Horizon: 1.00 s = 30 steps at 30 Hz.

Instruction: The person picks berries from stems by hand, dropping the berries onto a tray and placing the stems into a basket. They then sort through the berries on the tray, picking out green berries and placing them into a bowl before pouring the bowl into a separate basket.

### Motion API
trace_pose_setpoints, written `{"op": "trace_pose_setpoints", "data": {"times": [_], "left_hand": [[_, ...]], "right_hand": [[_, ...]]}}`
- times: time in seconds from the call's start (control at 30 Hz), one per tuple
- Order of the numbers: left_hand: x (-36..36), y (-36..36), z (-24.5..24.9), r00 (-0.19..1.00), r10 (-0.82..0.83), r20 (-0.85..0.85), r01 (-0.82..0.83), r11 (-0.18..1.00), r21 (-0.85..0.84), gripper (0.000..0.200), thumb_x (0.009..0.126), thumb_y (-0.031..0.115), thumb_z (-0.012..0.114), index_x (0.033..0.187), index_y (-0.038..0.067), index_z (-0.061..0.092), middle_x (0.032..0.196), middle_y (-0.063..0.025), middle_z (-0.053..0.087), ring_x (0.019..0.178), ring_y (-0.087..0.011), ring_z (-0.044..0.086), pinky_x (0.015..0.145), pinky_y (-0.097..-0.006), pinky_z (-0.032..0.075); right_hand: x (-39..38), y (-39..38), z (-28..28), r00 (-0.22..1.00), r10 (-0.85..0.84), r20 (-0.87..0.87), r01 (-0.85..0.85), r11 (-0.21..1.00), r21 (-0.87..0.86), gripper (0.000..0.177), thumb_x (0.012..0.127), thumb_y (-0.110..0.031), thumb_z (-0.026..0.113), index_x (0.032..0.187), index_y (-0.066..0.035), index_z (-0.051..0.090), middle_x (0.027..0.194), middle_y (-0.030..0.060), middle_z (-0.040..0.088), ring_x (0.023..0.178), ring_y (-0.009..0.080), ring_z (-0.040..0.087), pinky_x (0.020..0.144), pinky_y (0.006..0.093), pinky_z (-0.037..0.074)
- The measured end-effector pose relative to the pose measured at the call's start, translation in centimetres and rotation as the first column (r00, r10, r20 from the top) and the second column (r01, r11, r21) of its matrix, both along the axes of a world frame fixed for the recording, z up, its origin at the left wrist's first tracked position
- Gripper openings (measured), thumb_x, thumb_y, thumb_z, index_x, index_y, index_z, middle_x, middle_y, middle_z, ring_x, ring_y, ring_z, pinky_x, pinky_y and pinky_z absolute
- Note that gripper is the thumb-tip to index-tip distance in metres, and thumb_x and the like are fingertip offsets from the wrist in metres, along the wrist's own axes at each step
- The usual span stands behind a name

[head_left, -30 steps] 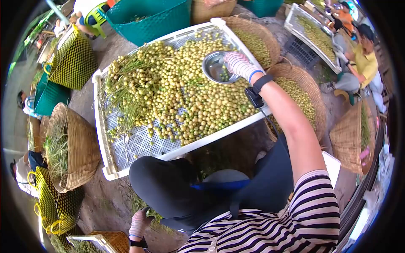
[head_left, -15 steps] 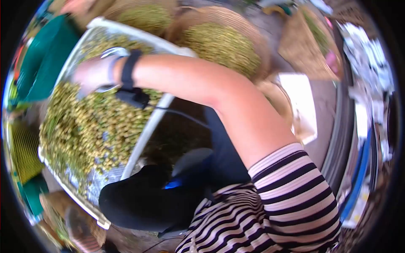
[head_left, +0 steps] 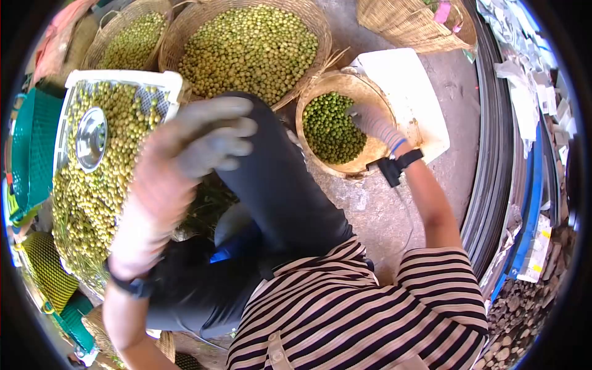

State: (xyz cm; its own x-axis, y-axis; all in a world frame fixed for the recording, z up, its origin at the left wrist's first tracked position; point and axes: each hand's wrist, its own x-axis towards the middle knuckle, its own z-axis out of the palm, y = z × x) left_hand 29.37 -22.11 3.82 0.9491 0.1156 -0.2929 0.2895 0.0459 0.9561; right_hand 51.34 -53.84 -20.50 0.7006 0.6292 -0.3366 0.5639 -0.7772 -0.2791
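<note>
My left hand (head_left: 200, 145), in a grey-palmed glove and smeared by motion, is raised beside the tray with its fingers apart and nothing in it. My right hand (head_left: 375, 124), also gloved, reaches into a round wooden tub (head_left: 377, 95). Its fingers are drawn together and touch the small green round fruits (head_left: 333, 129); whether they hold any is hidden. A shiny metal bowl (head_left: 91, 139) lies on yellow-green fruits (head_left: 92, 200) heaped in a white mesh-bottomed tray (head_left: 129, 76).
Two woven baskets of fruit, one large (head_left: 246, 52) and one smaller (head_left: 132, 40), stand behind. A white board (head_left: 413, 92) lies beside the tub. Another woven basket (head_left: 407, 24) is at the back right. Long dark strips (head_left: 490, 154) run along the right; a green basket (head_left: 40, 148) is left.
My right hand has moved from the white tray, where it was at the metal bowl, to the wooden tub. The bowl now rests on the fruits. My left hand has come into view.
</note>
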Motion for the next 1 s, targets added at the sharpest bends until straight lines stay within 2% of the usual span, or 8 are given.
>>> {"op": "trace_pose_setpoints", "data": {"times": [0.17,0.23,0.37,0.57,0.63,0.7,0.77,1.0], "left_hand": [[6.6,-4.6,-5.5,0.973,-0.177,-0.149,0.147,0.971,-0.191,0.043,0.086,0.024,0.058,0.119,-0.002,0.050,0.105,-0.0115,0.060,0.091,-0.0168,0.059,0.077,-0.0264,0.047],[8.1,-6.1,-7.2,0.994,-0.060,-0.088,0.013,0.890,-0.457,0.041,0.086,0.022,0.057,0.118,-0.003,0.049,0.105,-0.0113,0.059,0.093,-0.0174,0.058,0.081,-0.0276,0.046],[10.1,-8.0,-11.4,0.988,0.031,-0.153,-0.121,0.775,-0.620,0.037,0.087,0.019,0.056,0.117,-0.002,0.049,0.105,-0.0105,0.058,0.095,-0.0181,0.056,0.085,-0.0307,0.045],[12.5,-11.0,-18.1,0.969,-0.042,-0.245,-0.139,0.727,-0.672,0.031,0.089,0.016,0.052,0.115,-0.001,0.049,0.104,-0.0090,0.057,0.096,-0.0202,0.055,0.084,-0.0327,0.046],[13.5,-11.3,-20.6,0.992,-0.113,-0.047,0.084,0.906,-0.414,0.032,0.090,0.016,0.050,0.117,-0.001,0.048,0.108,-0.0084,0.056,0.099,-0.0220,0.054,0.086,-0.0336,0.046],[14.5,-11.9,-22.7,0.962,0.001,-0.273,-0.175,0.771,-0.613,0.032,0.091,0.016,0.049,0.119,0.000,0.048,0.114,-0.0087,0.054,0.101,-0.0228,0.054,0.088,-0.0351,0.046],[14.9,-11.7,-25.2,0.995,-0.094,-0.044,0.076,0.948,-0.310,0.034,0.090,0.017,0.050,0.119,0.000,0.047,0.117,-0.0097,0.052,0.103,-0.0227,0.053,0.088,-0.0367,0.046],[13.5,-9.6,-24.2,0.930,0.077,-0.358,-0.298,0.728,-0.617,0.035,0.090,0.020,0.049,0.120,0.002,0.047,0.113,-0.0087,0.053,0.103,-0.0232,0.053,0.088,-0.0363,0.045]], "right_hand": [[-1.9,-0.3,-6.1,0.989,-0.102,0.107,0.092,0.991,0.092,0.025,0.079,-0.017,0.057,0.104,-0.015,0.064,0.098,0.0168,0.063,0.092,0.0293,0.061,0.080,0.0385,0.048],[-0.2,1.0,-7.6,0.966,-0.244,-0.081,0.202,0.915,-0.350,0.020,0.077,-0.014,0.059,0.095,-0.011,0.067,0.092,0.0168,0.064,0.087,0.0297,0.062,0.076,0.0394,0.049],[0.8,0.3,-7.6,0.896,-0.384,-0.222,0.261,0.862,-0.435,0.019,0.078,-0.020,0.056,0.085,-0.004,0.065,0.084,0.0167,0.064,0.081,0.0327,0.061,0.073,0.0389,0.049],[-0.4,-1.4,-5.1,0.886,-0.344,-0.310,0.330,0.939,-0.099,0.028,0.079,-0.028,0.060,0.101,-0.012,0.063,0.096,0.0167,0.062,0.088,0.0329,0.060,0.075,0.0390,0.049],[-1.9,0.0,-5.6,0.995,-0.063,0.075,0.050,0.986,0.157,0.038,0.075,-0.029,0.067,0.111,-0.020,0.059,0.121,0.0150,0.051,0.101,0.0335,0.055,0.084,0.0384,0.047],[-3.3,0.2,-5.1,0.988,0.134,0.083,-0.136,0.990,0.024,0.047,0.072,-0.027,0.070,0.117,-0.022,0.055,0.129,0.0140,0.043,0.106,0.0340,0.052,0.087,0.0386,0.046],[-3.2,-0.8,-5.5,0.945,0.320,0.068,-0.312,0.945,-0.102,0.057,0.069,-0.026,0.073,0.122,-0.023,0.051,0.136,0.0131,0.036,0.111,0.0346,0.049,0.091,0.0388,0.045],[-1.7,-1.5,-8.7,0.770,-0.504,-0.391,0.444,0.864,-0.238,0.068,0.072,-0.010,0.068,0.133,-0.011,0.038,0.124,0.0217,0.048,0.110,0.0319,0.052,0.090,0.0403,0.046]]}}
